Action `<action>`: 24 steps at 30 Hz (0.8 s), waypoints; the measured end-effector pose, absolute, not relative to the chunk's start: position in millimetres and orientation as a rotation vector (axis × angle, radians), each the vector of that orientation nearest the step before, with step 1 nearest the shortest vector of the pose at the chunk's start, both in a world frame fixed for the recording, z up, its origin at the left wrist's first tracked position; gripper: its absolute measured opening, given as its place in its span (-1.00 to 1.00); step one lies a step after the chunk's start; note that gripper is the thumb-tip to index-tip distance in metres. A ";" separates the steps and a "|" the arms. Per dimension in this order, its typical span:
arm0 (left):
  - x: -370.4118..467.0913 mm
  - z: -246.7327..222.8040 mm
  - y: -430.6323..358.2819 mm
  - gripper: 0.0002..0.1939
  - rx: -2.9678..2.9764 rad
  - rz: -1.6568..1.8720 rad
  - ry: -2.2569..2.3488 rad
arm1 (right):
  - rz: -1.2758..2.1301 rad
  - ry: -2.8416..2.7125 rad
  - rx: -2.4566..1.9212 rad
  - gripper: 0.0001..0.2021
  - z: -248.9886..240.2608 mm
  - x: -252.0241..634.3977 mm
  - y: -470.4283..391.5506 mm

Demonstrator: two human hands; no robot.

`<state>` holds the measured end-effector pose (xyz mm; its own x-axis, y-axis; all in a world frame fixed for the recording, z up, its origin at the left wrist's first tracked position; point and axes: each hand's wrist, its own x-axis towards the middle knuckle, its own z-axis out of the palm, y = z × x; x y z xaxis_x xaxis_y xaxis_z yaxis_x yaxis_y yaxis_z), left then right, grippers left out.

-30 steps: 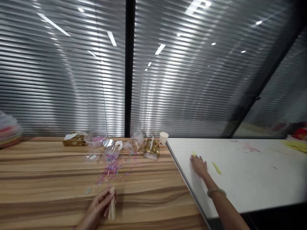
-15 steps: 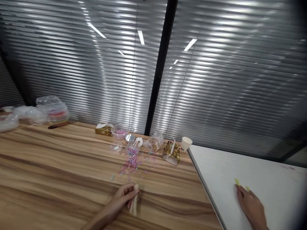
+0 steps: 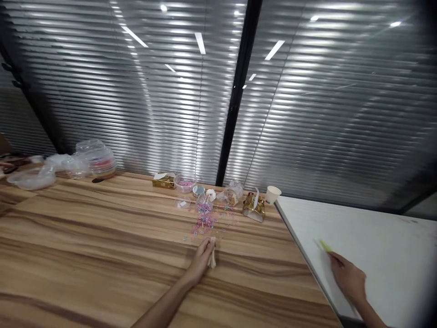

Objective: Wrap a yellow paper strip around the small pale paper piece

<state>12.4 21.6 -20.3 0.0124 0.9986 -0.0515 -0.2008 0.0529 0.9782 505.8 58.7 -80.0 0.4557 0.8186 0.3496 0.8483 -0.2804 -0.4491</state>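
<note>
View: head camera, looking forward and down across two worktops set edge to edge.
Left hand [image 3: 202, 258]: rests on the striped brown wooden worktop [image 3: 85, 237], fingers curled round a small bundle of pale flat wooden sticks [image 3: 213, 258]; grip clenched on the bundle.
Sticks, look: light unpainted wood, flat, rounded ends, several pressed together, standing roughly on end with the lower tips touching the wood.
Sticks, place: near the middle of the wooden worktop, just on the near side of the spilled beads.
Right hand [image 3: 348, 278]: lies palm down on the white smooth worktop [image 3: 375, 237], fingertips at a thin yellow-green strip [image 3: 325, 246]; whether the grip has closed on the strip or only touches it, I cannot tell.
Strip, look: narrow, short, bright yellow-green, lying flat and slanted; material unclear.
Progress, judged: sticks gathered in one hand, strip only just reached on the other side; the two are well apart and nothing is joined.
Scatter: small pastel pink, blue and purple beads [image 3: 203, 223] strewn loose beyond the left hand.
Containers: clear round plastic bowl with pink bits [image 3: 185, 183]; clear plastic jar with beads [image 3: 204, 205]; flat clear lid [image 3: 182, 202].
Back row: gold cardboard box [image 3: 164, 181]; crumpled gold foil bag [image 3: 254, 207]; white paper cup [image 3: 272, 194], upright at the worktop joint.
Far left: stacked clear plastic tubs with coloured contents [image 3: 97, 158].
Backdrop: grey slatted blinds [image 3: 136, 100] behind glass.
</note>
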 end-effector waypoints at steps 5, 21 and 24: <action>23.4 -10.2 6.6 -0.59 0.809 1.140 1.012 | 0.249 -1.300 -1.779 -0.52 -51.1 383.9 50.3; -148.4 24.4 -14.8 -0.65 0.622 1.323 1.351 | 0.716 -1.409 -1.349 -0.62 -48.5 214.6 44.4; -88.6 4.2 -0.4 -0.59 0.755 1.266 1.316 | 0.740 -1.325 -1.321 -0.60 -47.8 193.9 43.6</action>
